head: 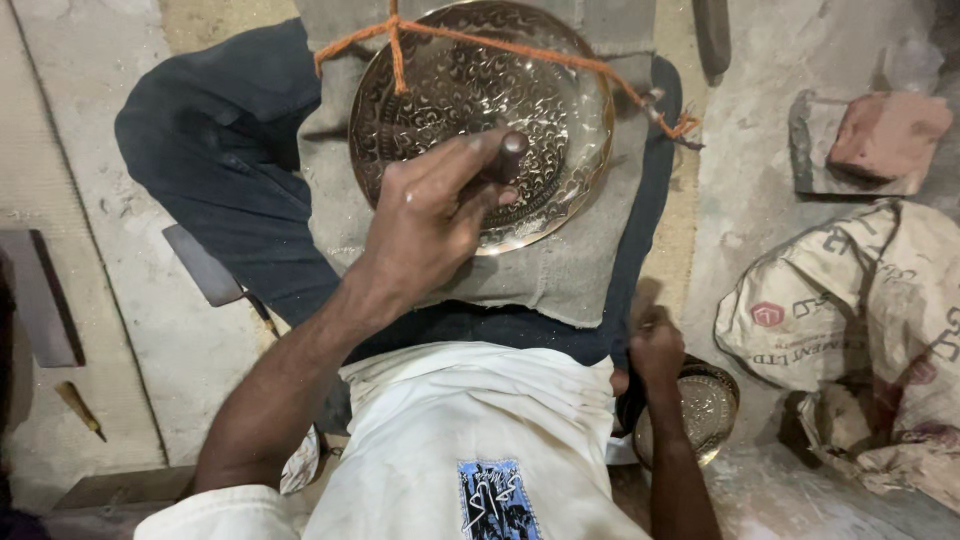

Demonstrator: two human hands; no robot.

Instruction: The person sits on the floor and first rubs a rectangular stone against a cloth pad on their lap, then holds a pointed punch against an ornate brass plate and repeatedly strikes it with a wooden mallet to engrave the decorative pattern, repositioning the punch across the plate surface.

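Brass plate lies on my lap while my left hand grips a punch on it; my right hand, closed, fingers beside a small bowl. Next needs a hammer.

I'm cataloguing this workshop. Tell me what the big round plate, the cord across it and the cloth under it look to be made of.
Round plate: metal, probably brass; golden shine, embossed pattern. Cord: orange twisted fibre, frayed at the knot. Cloth: coarse grey woven fabric, matte, worn. Left hand grips a dark tool, seemingly metal.
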